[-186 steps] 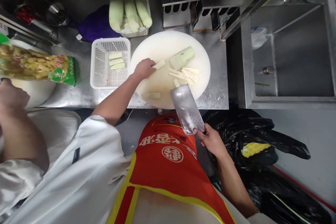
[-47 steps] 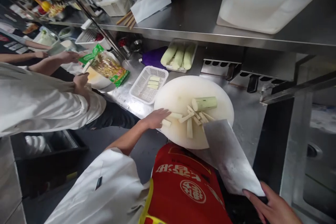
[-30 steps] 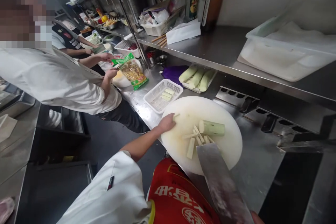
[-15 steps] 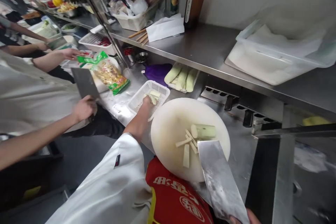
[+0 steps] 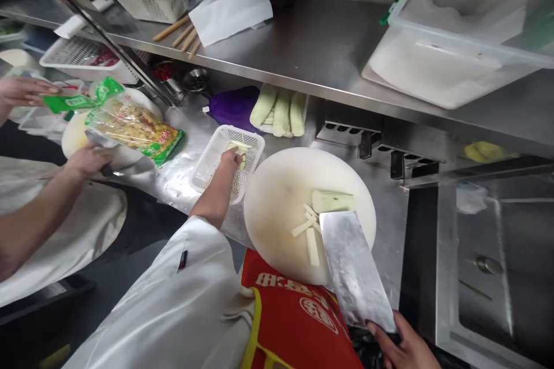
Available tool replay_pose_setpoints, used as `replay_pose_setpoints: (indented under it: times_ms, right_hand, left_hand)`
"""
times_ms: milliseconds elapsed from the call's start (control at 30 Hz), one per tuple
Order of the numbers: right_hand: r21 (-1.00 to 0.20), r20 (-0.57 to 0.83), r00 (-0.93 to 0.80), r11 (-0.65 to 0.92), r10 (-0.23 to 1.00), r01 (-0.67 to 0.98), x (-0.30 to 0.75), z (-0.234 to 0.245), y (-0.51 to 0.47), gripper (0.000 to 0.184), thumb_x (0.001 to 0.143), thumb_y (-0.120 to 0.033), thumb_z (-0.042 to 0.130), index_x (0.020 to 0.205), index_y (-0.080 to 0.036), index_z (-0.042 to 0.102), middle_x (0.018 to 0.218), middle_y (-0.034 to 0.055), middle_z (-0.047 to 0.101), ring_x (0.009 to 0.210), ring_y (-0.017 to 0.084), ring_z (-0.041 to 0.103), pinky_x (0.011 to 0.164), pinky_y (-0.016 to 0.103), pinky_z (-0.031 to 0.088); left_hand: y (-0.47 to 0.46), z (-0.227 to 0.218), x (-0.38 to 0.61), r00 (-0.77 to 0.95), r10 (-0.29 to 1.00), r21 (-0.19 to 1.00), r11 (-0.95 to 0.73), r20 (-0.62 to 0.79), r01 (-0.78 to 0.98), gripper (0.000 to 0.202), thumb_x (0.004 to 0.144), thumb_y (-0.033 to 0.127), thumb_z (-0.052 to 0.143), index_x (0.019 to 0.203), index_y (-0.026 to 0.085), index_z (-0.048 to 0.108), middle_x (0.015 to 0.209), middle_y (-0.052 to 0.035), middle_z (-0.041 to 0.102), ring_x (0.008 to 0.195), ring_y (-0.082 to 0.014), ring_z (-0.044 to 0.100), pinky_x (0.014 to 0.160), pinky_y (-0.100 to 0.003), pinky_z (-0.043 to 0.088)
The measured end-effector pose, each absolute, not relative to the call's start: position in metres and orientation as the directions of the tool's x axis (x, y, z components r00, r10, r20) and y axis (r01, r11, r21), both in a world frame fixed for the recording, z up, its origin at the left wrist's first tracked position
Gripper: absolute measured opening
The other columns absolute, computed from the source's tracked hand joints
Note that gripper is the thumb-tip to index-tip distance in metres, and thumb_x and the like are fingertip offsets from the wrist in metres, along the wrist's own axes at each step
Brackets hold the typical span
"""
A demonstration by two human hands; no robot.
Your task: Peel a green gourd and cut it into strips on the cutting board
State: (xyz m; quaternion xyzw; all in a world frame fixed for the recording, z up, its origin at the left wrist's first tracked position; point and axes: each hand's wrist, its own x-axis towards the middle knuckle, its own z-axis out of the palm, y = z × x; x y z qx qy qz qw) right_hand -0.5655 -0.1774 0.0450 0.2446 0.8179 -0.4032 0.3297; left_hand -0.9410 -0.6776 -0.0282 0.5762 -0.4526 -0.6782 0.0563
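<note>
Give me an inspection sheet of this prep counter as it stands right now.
Surface: steel counter with glare patches; round white cutting board at its front edge.
Work items: peeled vegetable chunk and cut strips on the board; white perforated basket left of the board holds cut pieces.
Clutter: tray of peeled vegetables, purple cloth, bag of food.
Hands: left hand is in the basket, fingers at the pieces, grip unclear; right hand holds the cleaver, blade over the board's near edge.
Cables: nothing seen.
Surroundings: co-worker's hand at the bag; shelf above with paper, chopsticks and clear tub; sink to the right.
</note>
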Motion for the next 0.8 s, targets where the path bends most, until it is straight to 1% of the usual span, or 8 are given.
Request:
replay_pose_setpoints:
  times_ms: [133,233,267,333,400,433,633,800]
  right_hand:
    - [-0.524,-0.71,-0.696,0.581,0.106,0.622,-0.57,0.066,-0.178,0.042,0.073,-0.066,0.066,0.079,-0.026,0.055,0.043,-0.005,0.052,0.042,0.018,0.053,0.044,0.028,0.04]
    - [-0.556,-0.695,-0.714,0.562,0.089,0.612,-0.577,0.078,-0.17,0.038,0.077,-0.061,0.066,0.083,-0.025,0.055,0.052,-0.0057,0.055,0.045,0.016,0.054,0.047,0.027,0.042]
    - [-0.562,-0.692,-0.717,0.557,0.087,0.611,-0.578,0.08,-0.166,0.037,0.078,-0.06,0.066,0.085,-0.025,0.055,0.054,-0.006,0.055,0.046,0.016,0.055,0.047,0.027,0.043]
    - [-0.567,-0.685,-0.723,0.558,0.089,0.606,-0.58,0.079,-0.154,0.036,0.079,-0.057,0.066,0.087,-0.024,0.055,0.054,-0.0067,0.054,0.047,0.016,0.055,0.049,0.027,0.043]
    - [-0.573,-0.678,-0.73,0.565,0.08,0.594,-0.579,0.075,-0.143,0.034,0.079,-0.056,0.068,0.085,-0.025,0.054,0.054,-0.0068,0.054,0.047,0.016,0.055,0.05,0.028,0.044]
    - [-0.578,-0.675,-0.734,0.567,0.072,0.587,-0.579,0.074,-0.137,0.034,0.079,-0.055,0.068,0.085,-0.025,0.053,0.054,-0.0068,0.054,0.047,0.016,0.055,0.05,0.028,0.043]
    - [-0.623,-0.663,-0.747,0.517,0.05,0.588,-0.579,0.078,-0.125,0.038,0.078,-0.059,0.068,0.078,-0.026,0.05,0.056,-0.0061,0.054,0.047,0.015,0.053,0.05,0.029,0.045]
    - [-0.595,-0.687,-0.713,0.454,0.142,0.663,-0.579,0.074,-0.122,0.04,0.076,-0.062,0.066,0.072,-0.026,0.048,0.052,-0.0036,0.057,0.047,0.017,0.055,0.051,0.031,0.048]
  left_hand:
    - [-0.656,-0.011,-0.929,-0.387,-0.692,0.785,-0.456,-0.609,-0.421,0.009,0.085,0.019,0.067,0.089,0.017,0.06,0.068,-0.0002,0.059,0.063,-0.0149,0.061,0.054,-0.023,0.05]
    - [-0.607,0.003,-0.885,-0.699,-0.658,0.946,-0.061,-0.279,-0.319,0.009,0.086,0.024,0.064,0.094,0.019,0.064,0.085,-0.0012,0.067,0.083,-0.0153,0.066,0.074,-0.025,0.054]
    - [-0.587,0.008,-0.862,-0.883,-0.457,0.965,0.167,-0.106,-0.202,0.01,0.086,0.025,0.063,0.093,0.019,0.067,0.089,-0.0025,0.07,0.088,-0.017,0.067,0.08,-0.028,0.054]
    - [-0.544,0.017,-0.81,-0.976,0.219,0.91,0.405,0.003,0.094,0.012,0.085,0.025,0.064,0.094,0.021,0.072,0.095,-0.0038,0.073,0.093,-0.0199,0.068,0.087,-0.032,0.054]
    - [-0.506,0.021,-0.76,-0.703,0.711,0.82,0.396,0.011,0.413,0.024,0.083,0.015,0.063,0.102,0.024,0.074,0.111,-0.0053,0.074,0.109,-0.0226,0.067,0.101,-0.037,0.05]
    - [-0.491,0.02,-0.74,-0.589,0.808,0.757,0.389,-0.007,0.524,0.029,0.082,0.012,0.062,0.106,0.023,0.074,0.121,-0.0067,0.072,0.119,-0.0246,0.063,0.109,-0.04,0.045]
    - [-0.458,0.01,-0.698,-0.641,0.759,0.451,0.614,-0.112,0.648,0.024,0.088,0.009,0.056,0.1,0.02,0.074,0.114,-0.0124,0.071,0.122,-0.029,0.058,0.113,-0.046,0.039]
    - [-0.461,0.023,-0.71,-0.713,0.651,0.569,0.701,-0.262,0.43,0.02,0.081,0.01,0.063,0.096,0.02,0.072,0.105,-0.0108,0.068,0.093,-0.0254,0.063,0.083,-0.036,0.049]
